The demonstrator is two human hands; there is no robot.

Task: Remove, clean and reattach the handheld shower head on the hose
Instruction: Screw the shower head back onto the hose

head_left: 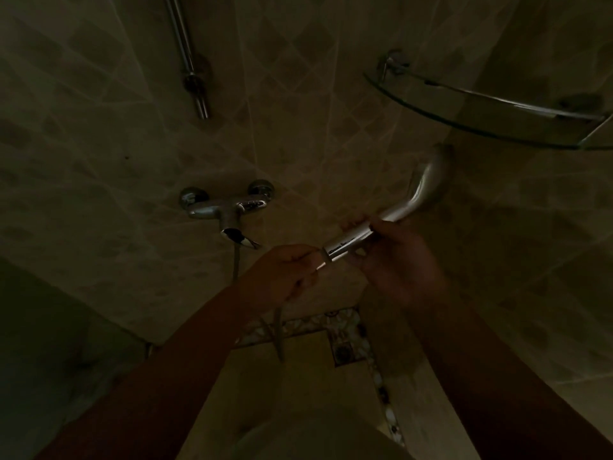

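Head view, dim light. The person stands facing the tiled wall, both arms raised in front of the mixer tap.

Right hand: fingers wrapped closed around the lower handle of the shower head, which is held in the air to the right of the tap, below the glass shelf. Handle runs up and right; the spray end curves away near the wall, face not visible.

Left hand: fingers pinched closed at the joint where the hose meets the handle base. Hose drops from this hand toward the floor; another run hangs from the tap outlet.

Wall rail above the tap, nothing on it.

Cannot tell whether the nut is threaded on or off; joint is small and dark.

Handling, as judged: head is rigid, chromed, probably light and slick, more so if wet. Best held mid-handle with a full wrap. Hose is limp and will swing, so grip at the nut itself. Fine threads could cross if misaligned.
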